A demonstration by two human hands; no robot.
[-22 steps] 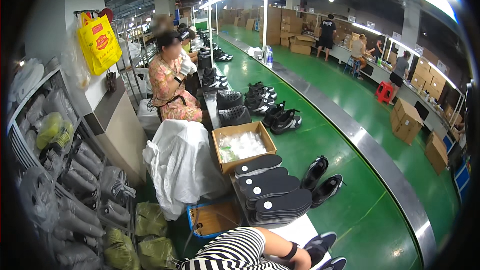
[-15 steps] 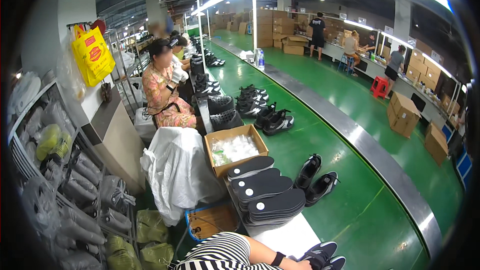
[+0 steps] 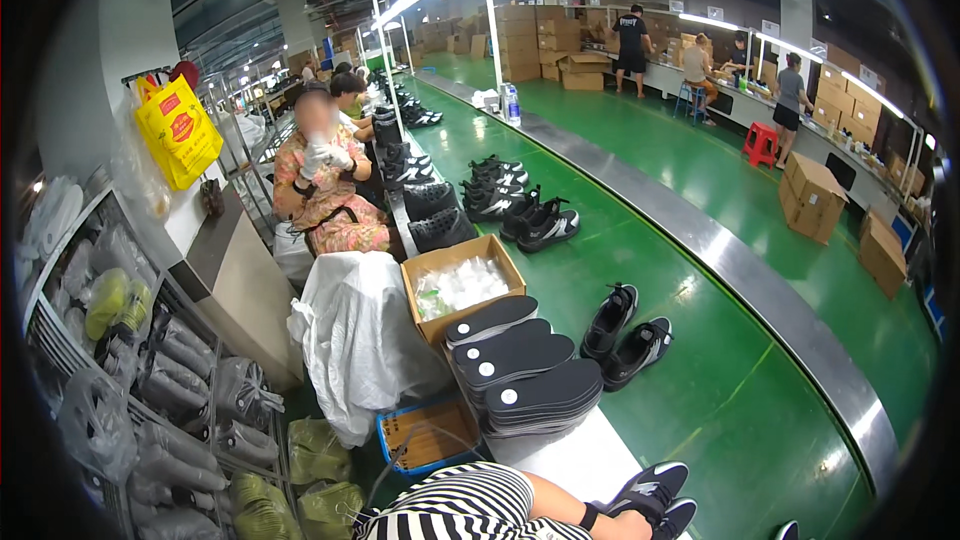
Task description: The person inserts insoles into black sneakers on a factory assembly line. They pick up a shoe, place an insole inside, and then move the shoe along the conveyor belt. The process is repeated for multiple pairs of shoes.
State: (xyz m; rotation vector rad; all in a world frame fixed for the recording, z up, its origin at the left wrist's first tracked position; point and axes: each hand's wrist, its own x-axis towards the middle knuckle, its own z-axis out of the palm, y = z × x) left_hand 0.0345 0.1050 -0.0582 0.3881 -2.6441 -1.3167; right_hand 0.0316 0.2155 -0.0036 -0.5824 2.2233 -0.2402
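Observation:
My left hand comes in at the lower edge, past a striped sleeve and a black wristband. It is closed at the collar of a black sneaker with a grey-white side mark; the fingers are mostly hidden by the shoe. A second black sneaker lies right against it, cut by the edge. Beyond the hand, black insoles with round white stickers lie in several stacks on the white bench top. My right hand is out of view.
An open carton of white packing stands past the insoles. Black sneakers rest on the green belt. White sacking, a blue-rimmed basket and a rack of bagged goods are at left. A co-worker sits farther along.
My left hand and the sneakers have shifted slightly right and away from me. The view has turned a little. Another shoe's toe now shows at the bottom right. The co-worker's gloved hands moved.

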